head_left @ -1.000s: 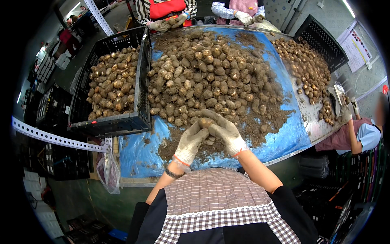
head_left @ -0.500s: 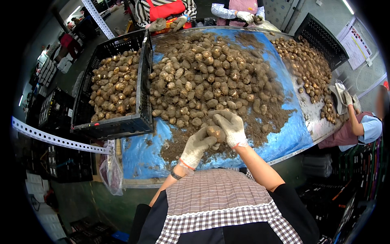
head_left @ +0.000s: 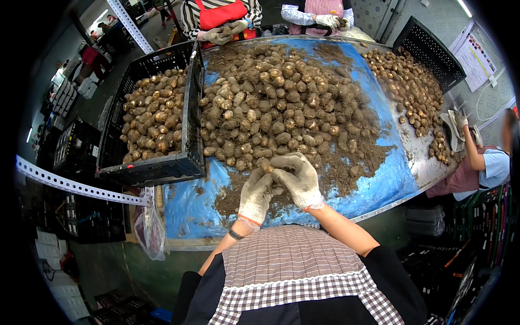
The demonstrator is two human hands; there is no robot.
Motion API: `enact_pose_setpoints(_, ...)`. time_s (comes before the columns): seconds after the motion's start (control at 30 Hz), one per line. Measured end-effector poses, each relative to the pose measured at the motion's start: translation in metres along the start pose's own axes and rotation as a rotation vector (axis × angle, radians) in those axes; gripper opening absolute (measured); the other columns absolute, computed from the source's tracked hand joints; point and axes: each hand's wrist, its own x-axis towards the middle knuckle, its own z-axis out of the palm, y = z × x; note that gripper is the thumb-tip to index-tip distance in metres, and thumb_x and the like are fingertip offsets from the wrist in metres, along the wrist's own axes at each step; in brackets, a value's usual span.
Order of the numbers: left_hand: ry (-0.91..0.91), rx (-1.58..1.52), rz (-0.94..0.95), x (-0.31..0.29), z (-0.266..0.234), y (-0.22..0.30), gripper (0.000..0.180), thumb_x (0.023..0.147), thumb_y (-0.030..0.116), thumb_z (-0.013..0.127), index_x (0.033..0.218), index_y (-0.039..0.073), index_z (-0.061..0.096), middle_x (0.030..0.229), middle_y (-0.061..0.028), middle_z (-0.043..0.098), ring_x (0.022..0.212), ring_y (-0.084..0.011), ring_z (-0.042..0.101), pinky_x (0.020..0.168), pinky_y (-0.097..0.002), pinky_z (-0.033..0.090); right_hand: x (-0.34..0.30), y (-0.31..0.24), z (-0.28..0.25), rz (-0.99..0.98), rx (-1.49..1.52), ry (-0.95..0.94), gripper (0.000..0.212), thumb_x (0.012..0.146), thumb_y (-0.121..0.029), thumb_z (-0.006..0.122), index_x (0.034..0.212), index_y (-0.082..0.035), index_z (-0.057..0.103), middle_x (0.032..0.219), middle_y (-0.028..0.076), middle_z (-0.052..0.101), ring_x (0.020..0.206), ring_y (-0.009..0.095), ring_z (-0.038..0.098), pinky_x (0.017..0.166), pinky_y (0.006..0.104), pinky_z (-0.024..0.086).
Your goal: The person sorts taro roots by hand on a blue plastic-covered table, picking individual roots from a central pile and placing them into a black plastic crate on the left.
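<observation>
My gloved left hand (head_left: 256, 195) and my gloved right hand (head_left: 298, 181) meet over the near edge of a pile of soil-covered taro corms (head_left: 287, 103). A small brown taro (head_left: 264, 165) shows at their fingertips, with the fingers of both hands closed on it. Its lower part is hidden by the gloves, which are off-white and dirt-stained. The pile lies on a blue plastic sheet (head_left: 390, 168) strewn with loose dark soil.
At left stands a black crate (head_left: 192, 108) holding cleaner taro. More taro (head_left: 406, 89) lies on the right of the table, by a tipped black crate (head_left: 430, 54). Several co-workers stand around the far and right sides. A plastic bag (head_left: 150, 233) hangs at the near left corner.
My hands have shifted slightly left and drawn closer together. The larger taro seen between them earlier no longer shows; a smaller one shows at the fingertips. A far co-worker's gloved hands have come together.
</observation>
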Motion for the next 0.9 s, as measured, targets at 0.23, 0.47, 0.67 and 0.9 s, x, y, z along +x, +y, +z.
enact_pose_setpoints(0.23,-0.023,0.015,0.002,0.001,-0.011,-0.002,0.027,0.102,0.015,0.054,0.125,0.000,0.054,0.107,-0.0117,0.066,0.090,-0.0189,0.069,0.078,-0.0332,0.061,0.003,-0.009,0.003,0.121,0.114,-0.005,0.013,0.087,-0.011,0.071,0.098,-0.006,0.073,0.111,0.011,0.067,0.101,0.024,0.063,0.089,0.0378,0.051)
enact_pose_setpoints(0.47,0.000,-0.079,0.038,0.000,-0.003,-0.005,0.032,0.102,0.016,0.055,0.130,0.002,0.052,0.117,-0.0097,0.064,0.102,-0.0192,0.067,0.081,-0.0354,0.060,0.006,-0.004,0.005,-0.043,-0.175,-0.007,0.029,0.088,-0.017,0.071,0.115,-0.005,0.070,0.119,0.014,0.064,0.107,0.030,0.063,0.093,0.0386,0.051)
enact_pose_setpoints(0.67,0.003,-0.105,0.059,0.000,-0.003,-0.006,0.040,0.102,0.021,0.056,0.136,0.001,0.048,0.118,-0.0107,0.064,0.103,-0.0195,0.067,0.083,-0.0358,0.060,0.001,0.000,0.002,-0.039,-0.169,-0.056,0.027,0.090,-0.018,0.070,0.115,-0.006,0.070,0.117,0.013,0.065,0.105,0.027,0.065,0.090,0.0374,0.053)
enact_pose_setpoints(0.9,-0.133,-0.111,0.026,-0.001,-0.008,-0.009,0.043,0.104,0.018,0.051,0.141,-0.002,0.042,0.125,-0.0178,0.061,0.103,-0.0237,0.068,0.084,-0.0357,0.060,0.018,0.016,0.000,0.025,-0.293,0.159,0.015,0.094,-0.013,0.066,0.101,0.000,0.069,0.086,0.010,0.070,0.076,0.016,0.066,0.068,0.0298,0.053)
